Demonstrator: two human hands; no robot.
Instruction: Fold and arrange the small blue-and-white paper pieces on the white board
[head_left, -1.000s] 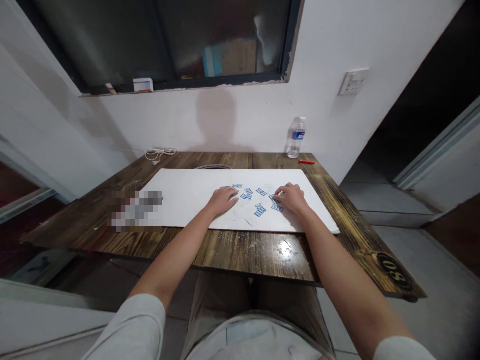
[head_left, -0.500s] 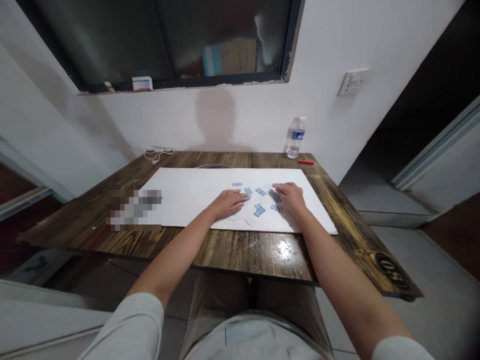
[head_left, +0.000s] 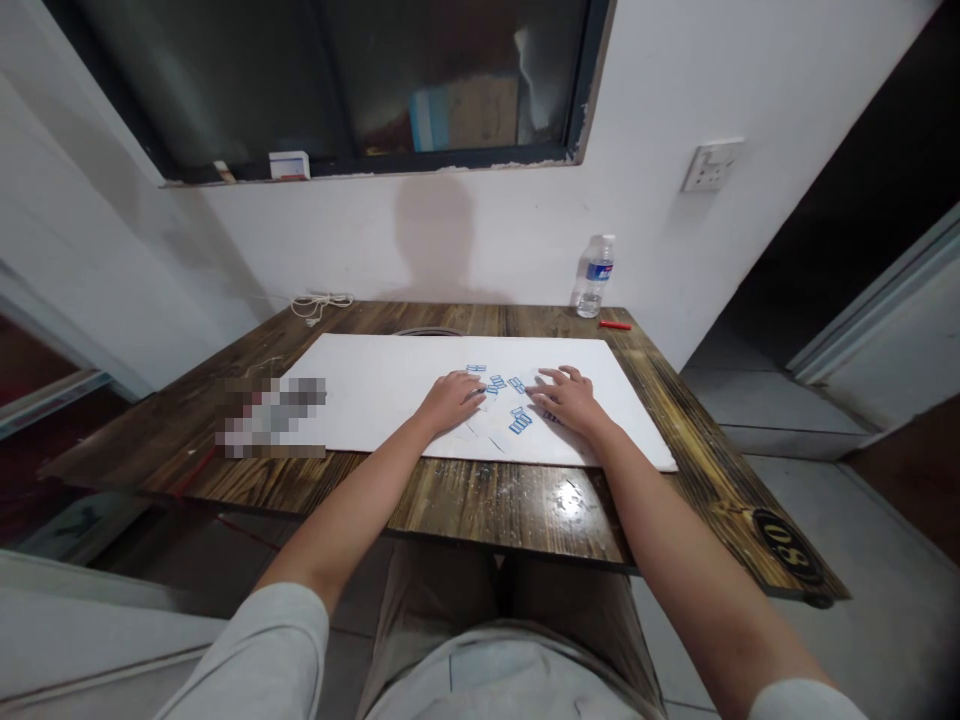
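The person's trousered lap is sitting below the near edge of a dark wooden table [head_left: 465, 500], with a round number plate [head_left: 787, 545] showing at its right corner. A long white board [head_left: 375, 390] is lying across the tabletop, with a blurred patch [head_left: 271, 418] covering its left end. On the board's right half, small blue-and-white pieces [head_left: 520, 420] are lying scattered between and under the hands. The left hand [head_left: 450, 400] is resting palm down, fingers loosely extended toward the pieces beside its fingertips. The right hand [head_left: 571, 400] is spreading its fingers over more pieces, closing around none; whether either hand is pressing on one, I cannot quite tell from this height. Farther back, a red pen-like stick [head_left: 615, 325] is lying near a clear bottle [head_left: 595, 285], which is standing upright by the wall. A pale cord [head_left: 322, 303] is lying coiled at the back left. Beyond, a small white box [head_left: 289, 165] is resting at the foot of a dark-framed window [head_left: 247, 80].
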